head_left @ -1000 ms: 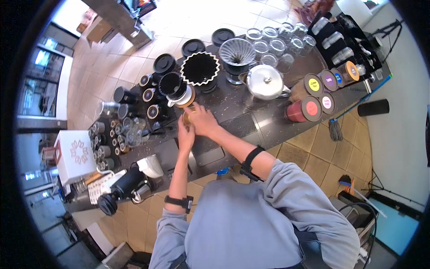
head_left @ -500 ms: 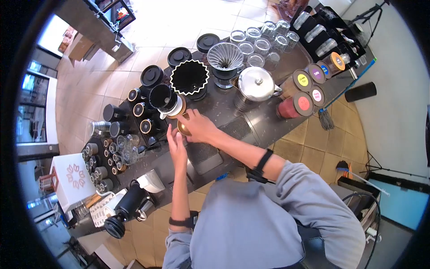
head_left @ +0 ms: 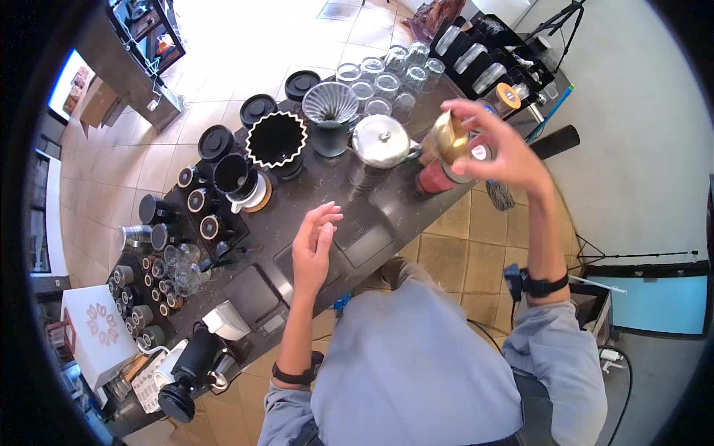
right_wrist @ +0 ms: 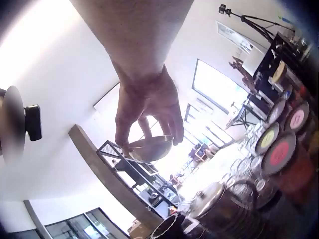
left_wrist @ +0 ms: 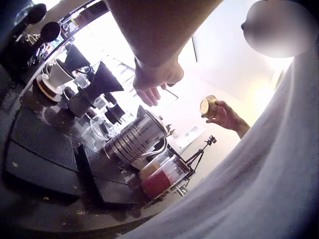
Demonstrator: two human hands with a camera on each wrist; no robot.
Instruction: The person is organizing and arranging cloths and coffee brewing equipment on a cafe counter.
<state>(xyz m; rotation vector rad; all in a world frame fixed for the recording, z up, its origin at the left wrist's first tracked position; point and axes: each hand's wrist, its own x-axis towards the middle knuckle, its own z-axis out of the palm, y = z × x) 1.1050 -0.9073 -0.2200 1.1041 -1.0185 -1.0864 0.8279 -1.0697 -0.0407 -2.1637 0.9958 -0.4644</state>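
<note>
My right hand (head_left: 509, 156) holds a small gold metal bowl (head_left: 448, 140) by its rim, raised at the right over the lidded canisters. In the right wrist view, thumb and fingers grip opposite sides of the bowl (right_wrist: 151, 150). The left wrist view shows the bowl (left_wrist: 208, 106) tilted on its side in the air. My left hand (head_left: 312, 249) hovers above the dark counter (head_left: 297, 204) with fingers loosely bent and nothing in them. A white cup with a black dripper (head_left: 232, 175) stands on a wooden coaster to the left.
A steel kettle (head_left: 381, 141), a ribbed glass dripper (head_left: 331, 104) and a black fluted dripper (head_left: 276, 139) stand along the far side. Glasses (head_left: 375, 85) cluster beyond. Red-filled canister (head_left: 433, 180) is near the right edge; black cups (head_left: 199, 199) stand left, a grinder (head_left: 195, 364) at near left.
My right hand has lifted the gold bowl off the counter beside the white cup and carried it up and right. The left hand has come away from beside the bowl. The head view has shifted.
</note>
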